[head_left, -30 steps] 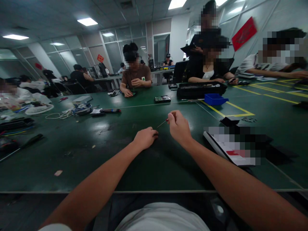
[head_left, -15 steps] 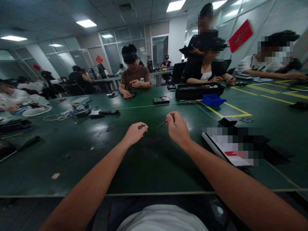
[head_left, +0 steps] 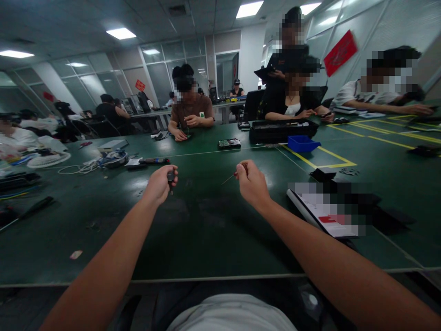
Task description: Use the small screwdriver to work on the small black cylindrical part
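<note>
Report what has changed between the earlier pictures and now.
The left hand moved left, away from the right hand, and a dark grey cylindrical object now shows clearly in its grip; whether it was held from the start is unclear. The right hand still holds the slim metal-shafted tool, and the blue plastic tray stayed put.

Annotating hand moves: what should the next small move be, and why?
Probably lower the left hand and lay its small dark object on the green table: the right hand holds a thin-shafted tool, so neither hand is free, and the tabletop spreads between them. What the dark object is, I can't tell.
</note>
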The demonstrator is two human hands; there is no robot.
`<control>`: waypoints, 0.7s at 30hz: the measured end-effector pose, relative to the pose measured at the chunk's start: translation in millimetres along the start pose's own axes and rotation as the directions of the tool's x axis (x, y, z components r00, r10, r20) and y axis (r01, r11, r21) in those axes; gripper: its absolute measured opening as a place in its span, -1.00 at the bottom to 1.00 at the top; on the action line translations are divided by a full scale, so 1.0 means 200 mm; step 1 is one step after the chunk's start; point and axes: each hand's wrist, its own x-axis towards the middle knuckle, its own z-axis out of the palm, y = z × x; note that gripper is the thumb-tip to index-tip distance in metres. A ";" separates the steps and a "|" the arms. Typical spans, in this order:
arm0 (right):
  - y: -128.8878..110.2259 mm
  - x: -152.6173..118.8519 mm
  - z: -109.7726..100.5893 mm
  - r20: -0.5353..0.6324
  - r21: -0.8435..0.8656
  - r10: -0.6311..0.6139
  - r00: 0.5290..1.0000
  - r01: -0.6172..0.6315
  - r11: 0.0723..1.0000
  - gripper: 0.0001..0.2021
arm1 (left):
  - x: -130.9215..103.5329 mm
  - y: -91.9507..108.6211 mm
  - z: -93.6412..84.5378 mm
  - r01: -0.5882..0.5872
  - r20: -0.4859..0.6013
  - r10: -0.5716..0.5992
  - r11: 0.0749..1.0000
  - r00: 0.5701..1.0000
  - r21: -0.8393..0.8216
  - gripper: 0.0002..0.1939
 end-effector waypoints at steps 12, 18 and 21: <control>0.01 0.00 0.00 0.002 -0.002 0.008 1.000 -0.008 1.000 -0.75 | 0.01 0.19 -0.65 0.042 -0.458 -0.020 0.998 0.889 0.036 -0.87; 0.00 0.00 0.00 0.014 0.000 0.017 1.000 -0.017 1.000 -0.74 | -0.05 0.24 -1.02 0.063 -0.605 0.079 0.976 0.793 0.210 -0.81; 0.00 0.00 0.00 0.018 -0.009 0.019 1.000 -0.019 1.000 -0.74 | -0.08 0.26 -1.20 0.113 -0.627 0.082 0.958 0.775 0.265 -0.83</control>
